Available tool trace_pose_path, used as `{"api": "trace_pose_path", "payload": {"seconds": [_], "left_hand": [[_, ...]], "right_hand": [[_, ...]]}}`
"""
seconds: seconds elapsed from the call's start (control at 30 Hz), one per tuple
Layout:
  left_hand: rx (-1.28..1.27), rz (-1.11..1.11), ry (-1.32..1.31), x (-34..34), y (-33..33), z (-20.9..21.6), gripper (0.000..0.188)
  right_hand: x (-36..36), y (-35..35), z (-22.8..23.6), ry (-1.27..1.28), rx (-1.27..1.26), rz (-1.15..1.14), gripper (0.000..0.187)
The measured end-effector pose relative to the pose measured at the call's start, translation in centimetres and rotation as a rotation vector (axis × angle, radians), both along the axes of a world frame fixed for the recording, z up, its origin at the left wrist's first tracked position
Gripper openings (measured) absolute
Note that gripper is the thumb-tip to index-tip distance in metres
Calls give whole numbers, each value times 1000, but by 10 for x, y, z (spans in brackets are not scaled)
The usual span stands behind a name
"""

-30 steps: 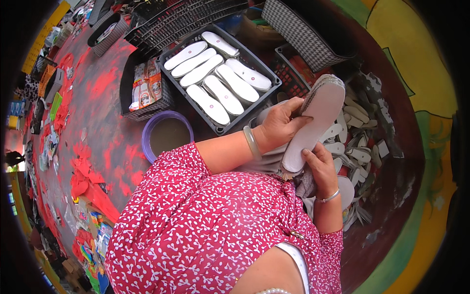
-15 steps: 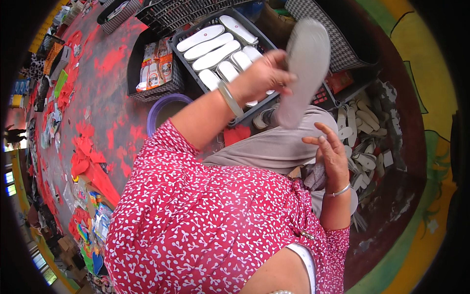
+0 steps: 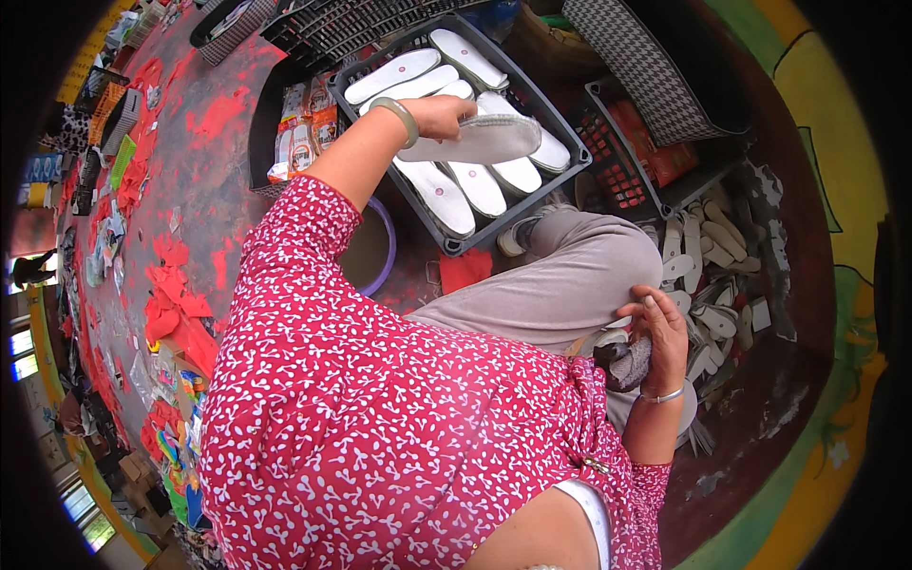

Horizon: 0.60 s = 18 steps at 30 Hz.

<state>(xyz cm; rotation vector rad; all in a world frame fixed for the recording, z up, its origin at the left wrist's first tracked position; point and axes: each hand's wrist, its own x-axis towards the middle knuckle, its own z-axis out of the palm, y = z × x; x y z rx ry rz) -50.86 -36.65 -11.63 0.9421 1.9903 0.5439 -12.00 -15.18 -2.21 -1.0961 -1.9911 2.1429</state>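
Observation:
My left hand (image 3: pixel 442 118) is closed on one end of a pale grey-white insole (image 3: pixel 494 142). It holds the insole nearly level over a dark grey plastic crate (image 3: pixel 544 197). Inside the crate lie several white insoles (image 3: pixel 439 197) in rows, some with a small round red mark. My right hand (image 3: pixel 662 340) hovers by my bent knee with loosely curled fingers, and I see nothing gripped in it. Beside that palm, a grey fuzzy piece (image 3: pixel 630 366) with a dark part rests near my lap; whether the hand touches it I cannot tell.
Loose insoles (image 3: pixel 717 318) are heaped on the floor at the right, by the wall. A black basket (image 3: pixel 627 180) and a houndstooth bin (image 3: pixel 632 81) stand beyond my knee. Left of the crate are a bin of orange-white packets (image 3: pixel 302 133) and a purple-rimmed bucket (image 3: pixel 390 249).
My left hand has carried the insole from upright above my knee leftward over the crate, tipping it level. My right hand has dropped slightly, its fingers curling more.

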Motion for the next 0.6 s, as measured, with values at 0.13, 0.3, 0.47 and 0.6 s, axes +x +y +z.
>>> {"api": "trace_pose_path", "payload": {"seconds": [0.13,0.3,0.47,0.6], "left_hand": [[-134,-229,231,0,22,-17,35],[-67,-236,334,6,39,-19,28],[381,-216,603,15,24,-71,10],[602,-324,858,30,-3,-104,14]], "right_hand": [[1,3,-2,7,-33,-31,24],[0,4,-5,2,-34,-40,23],[4,6,-10,21,-53,-50,24],[6,7,-11,32,-122,-52,25]]}}
